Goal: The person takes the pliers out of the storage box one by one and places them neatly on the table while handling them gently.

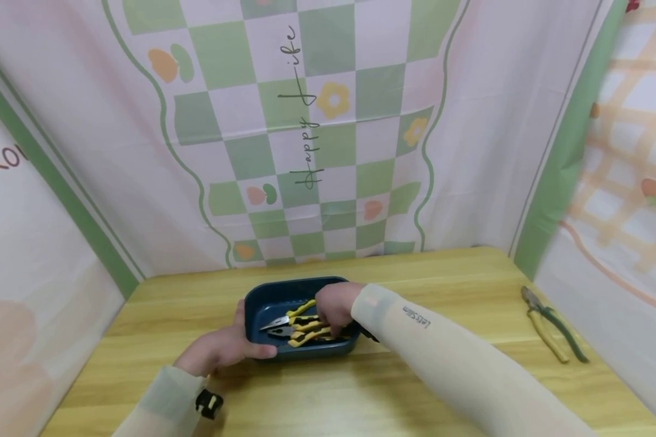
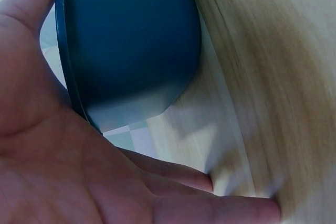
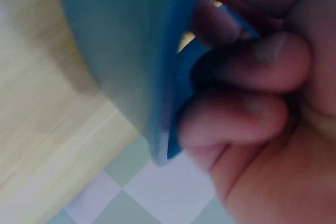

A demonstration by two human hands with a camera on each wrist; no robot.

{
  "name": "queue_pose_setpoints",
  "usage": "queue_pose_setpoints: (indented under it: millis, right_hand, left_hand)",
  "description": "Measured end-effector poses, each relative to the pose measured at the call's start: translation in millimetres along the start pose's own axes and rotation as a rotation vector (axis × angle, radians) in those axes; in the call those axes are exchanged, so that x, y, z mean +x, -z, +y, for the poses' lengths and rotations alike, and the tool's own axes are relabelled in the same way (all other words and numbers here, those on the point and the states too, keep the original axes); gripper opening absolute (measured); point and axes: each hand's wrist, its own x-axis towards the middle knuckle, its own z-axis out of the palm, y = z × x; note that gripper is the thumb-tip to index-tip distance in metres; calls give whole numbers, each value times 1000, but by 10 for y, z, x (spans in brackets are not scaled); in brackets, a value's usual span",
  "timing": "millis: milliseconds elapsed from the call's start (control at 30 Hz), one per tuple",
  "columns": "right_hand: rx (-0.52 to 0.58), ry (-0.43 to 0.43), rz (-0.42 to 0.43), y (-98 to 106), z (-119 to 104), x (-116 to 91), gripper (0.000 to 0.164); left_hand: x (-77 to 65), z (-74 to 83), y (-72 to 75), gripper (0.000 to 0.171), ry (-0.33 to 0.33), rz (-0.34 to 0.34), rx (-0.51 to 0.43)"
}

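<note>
"Dark-blue, rounded rectangular tray [image 1: 311,352]: position?"
"On the wood-grain table [image 1: 443,270], containing yellow-and-black-handled pliers [image 1: 308,337]."
"Finger status?"
"Left hand [image 1: 224,349] extended against tray; right hand [image 1: 336,305] curled at pliers. I cannot confirm grip."

cloth [image 1: 333,142]: "happy life"; sleeve [image 1: 459,355]: "let's slim"

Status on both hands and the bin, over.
Left hand on left end of blue bin. Right hand inside, at yellow-handled pliers, grip unclear. Loose pliers off right, clear of both.
</note>
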Motion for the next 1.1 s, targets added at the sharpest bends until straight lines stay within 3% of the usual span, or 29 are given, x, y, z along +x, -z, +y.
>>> queue_pose_setpoints:
  millis: [133,300,533,733,967,1100]
  right_hand:
    - [-48,30,44,-25,38,-5,19]
    - [-33,49,96,-26,132,-52,41]
    - [128,88,166,62,328,-192,51]
    - [232,125,274,64,463,-347,52]
    - [453,164,353,-83,448,-426,47]
    - [602,106,385,-152,491,-495,49]
  left_hand:
    - [13,22,-4,144,6,-10,-17]
    - [32,57,-12,144,-11,-13,-34]
    - [57,111,2,144,-39,-15,-32]
    - [45,159,13,145,-37,-9,-19]
    - [-26,0,-9,148,33,-12,15]
    - [-13,-8,-14,146,19,-24,-14]
